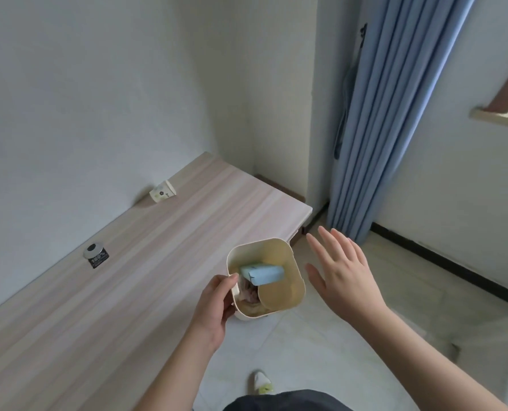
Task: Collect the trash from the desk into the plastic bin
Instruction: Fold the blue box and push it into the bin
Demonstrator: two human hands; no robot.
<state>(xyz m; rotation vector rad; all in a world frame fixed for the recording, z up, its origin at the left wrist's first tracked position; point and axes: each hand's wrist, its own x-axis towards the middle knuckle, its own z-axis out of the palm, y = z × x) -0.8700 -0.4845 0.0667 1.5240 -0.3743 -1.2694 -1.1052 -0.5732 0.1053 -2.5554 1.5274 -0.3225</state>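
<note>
My left hand [217,304] grips the near-left rim of a cream plastic bin [294,262], held by the desk's front edge. Inside the bin lie a light blue carton [264,274], crumpled wrappers and a round tan lid or cup. My right hand [340,268] hovers open just right of the bin, fingers spread, touching nothing. On the wooden desk [128,277], a paper cup [163,191] lies on its side by the wall. A small black packet with a silver round top [96,253] sits further left near the wall.
White walls close the desk's far side and the corner. A blue curtain [383,114] hangs to the right. Tiled floor [350,345] lies below the bin, with my shoe [261,382] on it. A window ledge [502,117] sticks out at the far right.
</note>
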